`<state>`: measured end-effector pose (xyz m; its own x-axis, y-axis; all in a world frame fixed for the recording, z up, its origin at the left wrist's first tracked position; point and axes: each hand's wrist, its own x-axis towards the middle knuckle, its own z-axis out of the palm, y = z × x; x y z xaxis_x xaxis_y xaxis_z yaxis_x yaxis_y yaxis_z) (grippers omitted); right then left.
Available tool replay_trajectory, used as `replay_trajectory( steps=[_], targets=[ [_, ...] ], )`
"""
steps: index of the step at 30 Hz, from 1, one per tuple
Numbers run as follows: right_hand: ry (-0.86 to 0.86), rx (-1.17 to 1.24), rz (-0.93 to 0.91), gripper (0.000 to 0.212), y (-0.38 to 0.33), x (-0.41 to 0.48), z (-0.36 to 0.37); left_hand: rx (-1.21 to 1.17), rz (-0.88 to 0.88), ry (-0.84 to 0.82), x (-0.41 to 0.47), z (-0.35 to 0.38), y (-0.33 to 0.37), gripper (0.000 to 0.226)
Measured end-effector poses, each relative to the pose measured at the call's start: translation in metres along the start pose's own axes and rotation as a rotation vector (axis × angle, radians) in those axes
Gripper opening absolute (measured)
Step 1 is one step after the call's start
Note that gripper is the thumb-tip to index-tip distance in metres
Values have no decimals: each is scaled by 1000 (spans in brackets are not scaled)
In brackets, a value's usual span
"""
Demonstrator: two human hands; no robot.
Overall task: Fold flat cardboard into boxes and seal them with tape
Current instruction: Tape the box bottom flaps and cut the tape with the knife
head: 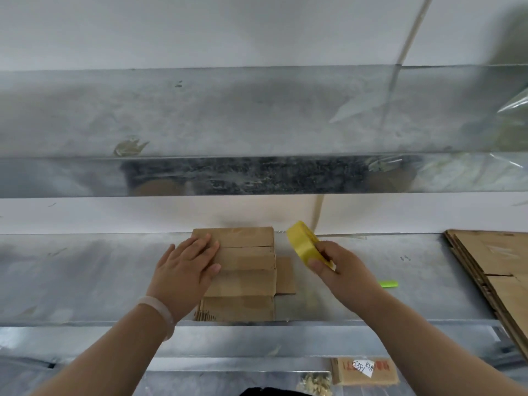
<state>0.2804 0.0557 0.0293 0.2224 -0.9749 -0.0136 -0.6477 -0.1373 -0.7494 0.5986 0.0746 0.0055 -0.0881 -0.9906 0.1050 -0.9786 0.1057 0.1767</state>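
Our left hand (187, 265) flat, fingers straight, pressing the cardboard box (243, 270) at frame centre on the bench (85, 281), our right hand (338, 268) gripping the yellow tape roll (304, 242) beside it

Bright even light, soft glare on metal shelf (257, 115), wide-angle bending, blurred edges

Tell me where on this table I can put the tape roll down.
Bare table lies left of the box, and between the green strip and the flat cardboard stack. Crowded: around the box, left hand and right hand with the tape roll.
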Motion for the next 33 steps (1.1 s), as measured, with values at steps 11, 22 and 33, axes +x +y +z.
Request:
replay_trajectory(
  steps=[11, 22, 33],
  targets=[
    [-20, 257, -33, 8, -75, -12, -9, -307, 176, 254, 1, -33, 42, 51],
    [-58, 1113, 323, 25, -98, -10, -28, -879, 262, 31, -1, -48, 107, 65],
    [171, 660, 170, 13, -89, -23, -31, -1277, 90, -71, 3, -47, 122, 37]
  ],
)
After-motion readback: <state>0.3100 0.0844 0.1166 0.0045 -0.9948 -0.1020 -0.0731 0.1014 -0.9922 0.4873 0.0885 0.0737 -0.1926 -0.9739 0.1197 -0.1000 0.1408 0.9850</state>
